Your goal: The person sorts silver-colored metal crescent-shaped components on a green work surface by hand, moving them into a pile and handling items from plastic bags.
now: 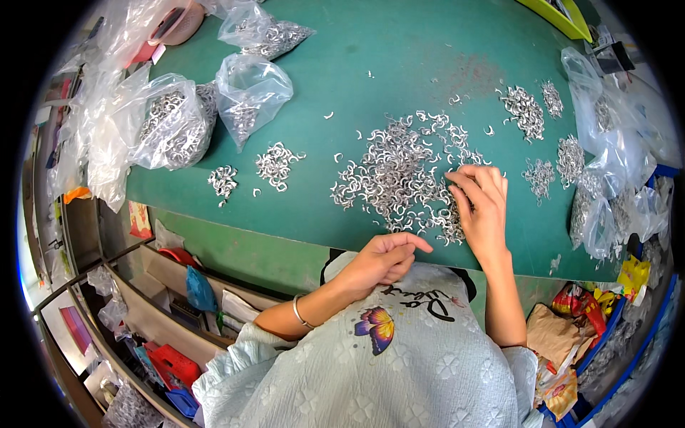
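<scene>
A large heap of small silvery curved metal pieces (pixel 396 167) lies on the green tabletop (pixel 321 64) in front of me. At the heap's right edge, my right hand (pixel 484 207) reaches down with its fingers bent and thumb and forefinger apart, the tips touching the pieces. I see nothing held in it. My left hand (pixel 385 260) is over the table's near edge, close to my body. Its forefinger points right while the other fingers curl in; whatever they may hold is hidden.
Smaller piles of metal pieces lie left (pixel 278 166) and right (pixel 524 112) of the heap. Clear plastic bags of pieces stand at the left (pixel 178 125) and right (pixel 606 189). A yellow-green bin (pixel 564 18) sits at the far right. Open drawers (pixel 153 285) are below left.
</scene>
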Tool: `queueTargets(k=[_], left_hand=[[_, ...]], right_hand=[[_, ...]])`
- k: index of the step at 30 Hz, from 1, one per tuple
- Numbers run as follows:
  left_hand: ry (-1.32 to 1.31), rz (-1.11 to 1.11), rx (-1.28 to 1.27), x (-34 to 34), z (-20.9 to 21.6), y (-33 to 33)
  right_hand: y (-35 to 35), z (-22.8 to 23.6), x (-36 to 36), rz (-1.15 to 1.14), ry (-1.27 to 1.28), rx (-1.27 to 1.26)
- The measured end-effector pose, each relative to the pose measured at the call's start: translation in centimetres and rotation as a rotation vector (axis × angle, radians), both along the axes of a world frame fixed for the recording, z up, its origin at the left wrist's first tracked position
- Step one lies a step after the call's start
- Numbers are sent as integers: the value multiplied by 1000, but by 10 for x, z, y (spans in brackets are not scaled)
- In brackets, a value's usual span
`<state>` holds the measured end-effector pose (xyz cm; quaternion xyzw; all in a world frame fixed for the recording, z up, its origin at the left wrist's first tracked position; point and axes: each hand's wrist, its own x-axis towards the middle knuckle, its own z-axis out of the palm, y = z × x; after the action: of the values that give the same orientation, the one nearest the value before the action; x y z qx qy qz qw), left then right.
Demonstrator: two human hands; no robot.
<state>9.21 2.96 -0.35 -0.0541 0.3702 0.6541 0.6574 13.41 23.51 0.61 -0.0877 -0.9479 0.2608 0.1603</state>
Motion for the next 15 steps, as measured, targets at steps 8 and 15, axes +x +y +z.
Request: queueTargets(k=[8,15], left_hand=[[3,25,-32,0,2,0],[-24,30,-10,0,0,1]], right_hand=[[7,-8,-7,68,-71,143],[5,-5,-8,102,-76,135]])
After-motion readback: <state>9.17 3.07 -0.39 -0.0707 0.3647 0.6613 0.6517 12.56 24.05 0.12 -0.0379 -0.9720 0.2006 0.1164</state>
